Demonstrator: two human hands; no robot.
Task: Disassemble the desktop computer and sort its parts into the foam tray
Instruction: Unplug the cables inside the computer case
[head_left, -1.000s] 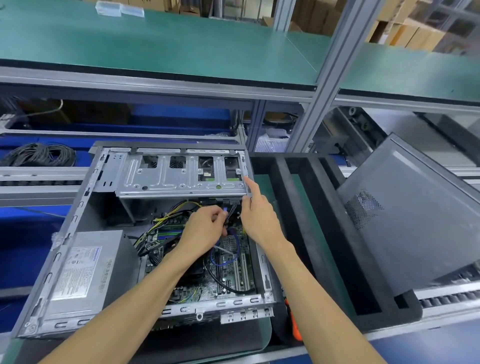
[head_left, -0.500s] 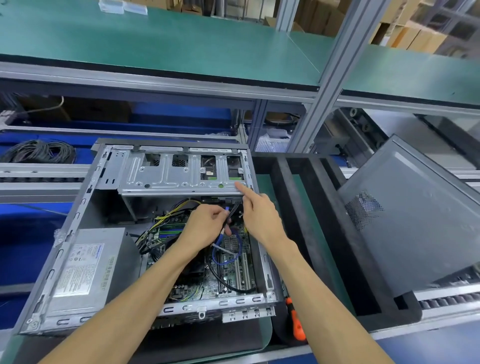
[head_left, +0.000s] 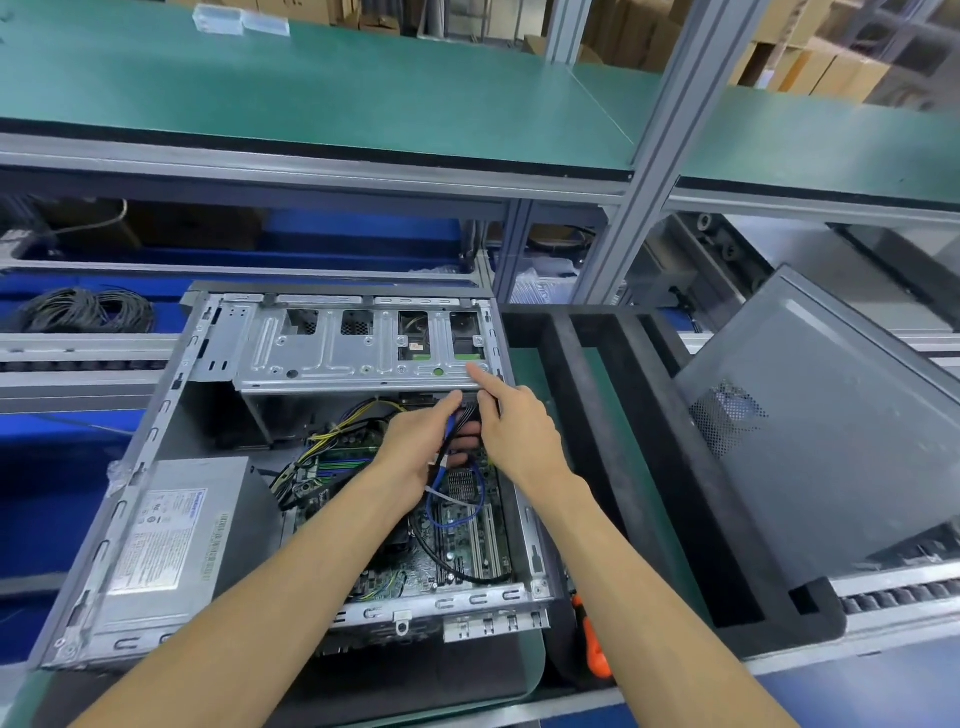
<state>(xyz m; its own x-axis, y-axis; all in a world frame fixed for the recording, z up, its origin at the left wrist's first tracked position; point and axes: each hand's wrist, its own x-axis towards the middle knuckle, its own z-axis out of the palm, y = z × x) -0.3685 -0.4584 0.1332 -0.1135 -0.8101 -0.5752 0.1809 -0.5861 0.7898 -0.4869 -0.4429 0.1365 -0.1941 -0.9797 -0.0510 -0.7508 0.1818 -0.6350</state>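
Computer case lies on its side on the bench, open face up, so the insides can be reached from above. Its removed side panel leans at the right end of the foam tray, out of the way. The tray sits just right of the case, its long slots showing no parts yet; judged early in the job.

Left hand is inside the case below the drive cage, fingers curled round a bundle of cables, black and blue, near where they run up under the cage. Grip looks meant to pull a plug or keep the bundle clear.

Right hand sits at the cage's right front corner: forefinger straight, tip on the cage edge close to a green tab; the other fingers bend down toward the same cables. Whether they actually pinch anything cannot be told, since the left hand hides that spot. Likely bracing or working a latch.

Power supply still seated in the near left corner of the case; circuit board still on its floor. An orange-handled tool lies on the bench between case and tray, within reach.
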